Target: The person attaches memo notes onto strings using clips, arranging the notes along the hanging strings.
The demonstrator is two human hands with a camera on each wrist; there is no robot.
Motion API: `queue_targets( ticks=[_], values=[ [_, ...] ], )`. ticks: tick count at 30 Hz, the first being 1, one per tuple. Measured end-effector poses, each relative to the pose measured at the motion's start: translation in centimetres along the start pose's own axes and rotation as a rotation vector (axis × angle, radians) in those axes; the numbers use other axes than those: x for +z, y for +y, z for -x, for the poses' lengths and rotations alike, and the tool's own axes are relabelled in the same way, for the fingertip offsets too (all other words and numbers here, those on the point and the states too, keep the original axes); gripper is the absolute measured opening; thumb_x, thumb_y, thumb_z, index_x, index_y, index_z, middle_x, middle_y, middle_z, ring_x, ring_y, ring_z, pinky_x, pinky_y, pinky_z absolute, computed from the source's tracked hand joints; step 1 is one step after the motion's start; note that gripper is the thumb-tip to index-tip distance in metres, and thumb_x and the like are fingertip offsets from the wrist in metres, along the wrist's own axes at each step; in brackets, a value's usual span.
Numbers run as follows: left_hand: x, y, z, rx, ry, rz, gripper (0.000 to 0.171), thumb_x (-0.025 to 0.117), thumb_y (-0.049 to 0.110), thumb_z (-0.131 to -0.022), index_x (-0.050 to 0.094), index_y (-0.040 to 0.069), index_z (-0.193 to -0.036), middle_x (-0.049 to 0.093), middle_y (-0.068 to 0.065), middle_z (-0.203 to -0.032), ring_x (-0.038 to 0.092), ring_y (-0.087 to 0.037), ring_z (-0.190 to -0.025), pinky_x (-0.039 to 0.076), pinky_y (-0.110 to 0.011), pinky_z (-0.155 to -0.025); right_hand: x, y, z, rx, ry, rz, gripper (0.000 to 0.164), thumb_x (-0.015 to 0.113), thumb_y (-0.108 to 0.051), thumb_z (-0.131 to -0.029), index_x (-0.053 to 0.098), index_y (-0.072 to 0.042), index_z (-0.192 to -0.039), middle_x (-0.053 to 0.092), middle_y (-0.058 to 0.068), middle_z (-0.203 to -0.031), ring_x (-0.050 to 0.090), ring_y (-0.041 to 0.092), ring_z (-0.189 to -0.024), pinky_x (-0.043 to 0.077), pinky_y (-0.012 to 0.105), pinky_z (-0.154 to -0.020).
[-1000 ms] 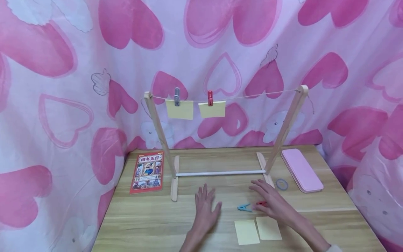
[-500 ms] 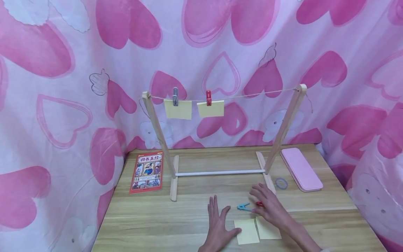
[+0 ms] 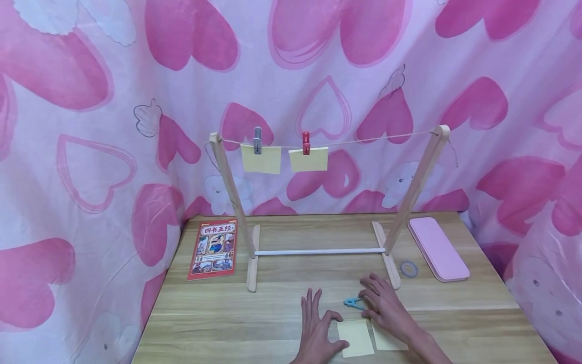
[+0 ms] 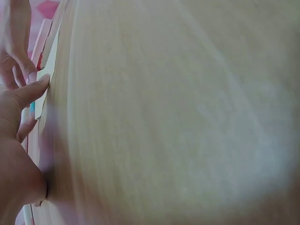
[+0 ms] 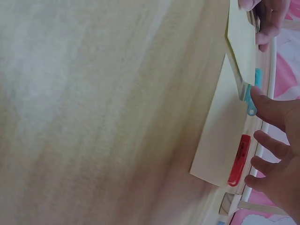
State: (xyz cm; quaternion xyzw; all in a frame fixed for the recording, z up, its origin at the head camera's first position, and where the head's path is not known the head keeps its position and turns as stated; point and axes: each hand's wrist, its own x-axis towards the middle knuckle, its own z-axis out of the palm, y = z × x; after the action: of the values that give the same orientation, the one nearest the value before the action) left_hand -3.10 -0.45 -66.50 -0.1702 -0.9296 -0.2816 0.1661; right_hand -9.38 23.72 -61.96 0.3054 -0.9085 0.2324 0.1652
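Two yellow paper notes lie side by side on the table. At the left note (image 3: 355,337), my left hand (image 3: 317,333) has its thumb at the lower left edge and its bent index finger near the upper left corner. My right hand (image 3: 386,308) hovers over the right note (image 3: 388,339), fingers spread. Its thumb (image 5: 269,107) overlaps a blue clothespin (image 5: 252,104) in the right wrist view. A red clothespin (image 5: 239,160) lies beyond the right note, below those fingers; the hand hides it in the head view.
A wooden frame (image 3: 418,187) stands behind the hands. Its string holds two yellow notes, under a grey clothespin (image 3: 257,140) and a red clothespin (image 3: 306,143). A red book (image 3: 212,249) lies left; a tape ring (image 3: 408,269) and pink case (image 3: 438,249) lie right.
My left hand has moved right and toward me, to the left note, and its index finger has bent in. My right hand has shifted slightly toward me, covering the loose red clothespin.
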Motion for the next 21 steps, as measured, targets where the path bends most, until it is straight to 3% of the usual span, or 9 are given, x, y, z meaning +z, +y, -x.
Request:
queue_targets(
  ticks=[4, 6, 8, 11, 15, 18, 20, 21],
  values=[
    [-0.24, -0.24, -0.11, 0.044, 0.004, -0.017, 0.057, 0.100, 0.055, -0.061, 0.072, 0.031, -0.105, 0.042, -0.024, -0.163, 0.020, -0.048, -0.158, -0.024, -0.034, -0.133, 0.29, 0.04, 0.23, 0.020, -0.001, 0.030, 0.048, 0.102, -0.012, -0.063, 0.077, -0.015, -0.104, 0.070, 0.017, -0.137, 0.059, 0.051, -0.135, 0.036, 0.057, -0.127],
    [-0.44, -0.24, -0.21, 0.046, -0.005, -0.021, 0.054, 0.100, 0.056, -0.063, 0.074, 0.029, -0.102, 0.045, -0.022, -0.161, 0.027, -0.049, -0.153, -0.024, -0.034, -0.133, 0.46, 0.17, 0.32, 0.011, 0.009, 0.036, 0.049, 0.103, -0.011, -0.062, 0.077, -0.014, -0.104, 0.070, 0.018, -0.136, 0.061, 0.051, -0.134, 0.030, 0.050, -0.132],
    [-0.70, -0.19, -0.30, 0.038, -0.024, -0.019, 0.050, 0.100, 0.055, -0.065, 0.076, 0.026, -0.099, 0.045, -0.020, -0.161, 0.031, -0.049, -0.151, -0.025, -0.032, -0.132, 0.70, 0.41, 0.47, -0.002, 0.021, 0.037, 0.049, 0.102, -0.010, -0.062, 0.076, -0.014, -0.103, 0.071, 0.018, -0.134, 0.062, 0.052, -0.131, 0.016, 0.034, -0.137],
    [-0.93, -0.23, -0.36, 0.034, -0.040, -0.014, 0.044, 0.099, 0.053, -0.069, 0.076, 0.024, -0.092, 0.047, -0.018, -0.160, 0.034, -0.047, -0.150, -0.026, -0.031, -0.131, 0.87, 0.57, 0.55, -0.011, 0.037, 0.030, 0.048, 0.101, -0.010, -0.064, 0.075, -0.013, -0.105, 0.071, 0.019, -0.134, 0.063, 0.053, -0.129, 0.000, 0.019, -0.131],
    [-0.79, -0.58, -0.30, 0.077, -0.001, -0.023, 0.036, 0.096, 0.050, -0.074, 0.073, 0.025, -0.085, 0.050, -0.016, -0.157, 0.037, -0.045, -0.149, -0.025, -0.032, -0.132, 0.87, 0.54, 0.54, -0.009, 0.049, 0.026, 0.046, 0.099, -0.010, -0.068, 0.075, -0.012, -0.107, 0.071, 0.018, -0.133, 0.064, 0.051, -0.128, 0.000, 0.017, -0.130],
    [-0.51, -0.82, -0.26, 0.117, 0.069, -0.023, 0.029, 0.095, 0.043, -0.077, 0.072, 0.025, -0.081, 0.056, -0.016, -0.153, 0.042, -0.046, -0.145, -0.019, -0.035, -0.135, 0.83, 0.52, 0.55, -0.008, 0.054, 0.014, 0.046, 0.098, -0.009, -0.070, 0.075, -0.011, -0.109, 0.071, 0.018, -0.131, 0.065, 0.051, -0.127, 0.000, 0.015, -0.130],
    [-0.16, -1.04, -0.23, 0.137, 0.111, -0.005, 0.025, 0.092, 0.038, -0.079, 0.071, 0.025, -0.081, 0.059, -0.015, -0.150, 0.045, -0.045, -0.144, -0.017, -0.035, -0.136, 0.78, 0.45, 0.53, 0.004, 0.055, 0.000, 0.046, 0.097, -0.009, -0.071, 0.076, -0.010, -0.112, 0.072, 0.016, -0.130, 0.065, 0.050, -0.127, 0.005, 0.017, -0.131],
    [-0.05, -1.08, -0.21, 0.144, 0.130, 0.009, 0.024, 0.091, 0.035, -0.080, 0.070, 0.025, -0.081, 0.060, -0.015, -0.149, 0.047, -0.045, -0.143, -0.016, -0.035, -0.136, 0.74, 0.38, 0.48, 0.013, 0.055, -0.005, 0.046, 0.097, -0.009, -0.073, 0.076, -0.009, -0.113, 0.072, 0.015, -0.130, 0.065, 0.049, -0.127, 0.014, 0.021, -0.133]
  ],
)
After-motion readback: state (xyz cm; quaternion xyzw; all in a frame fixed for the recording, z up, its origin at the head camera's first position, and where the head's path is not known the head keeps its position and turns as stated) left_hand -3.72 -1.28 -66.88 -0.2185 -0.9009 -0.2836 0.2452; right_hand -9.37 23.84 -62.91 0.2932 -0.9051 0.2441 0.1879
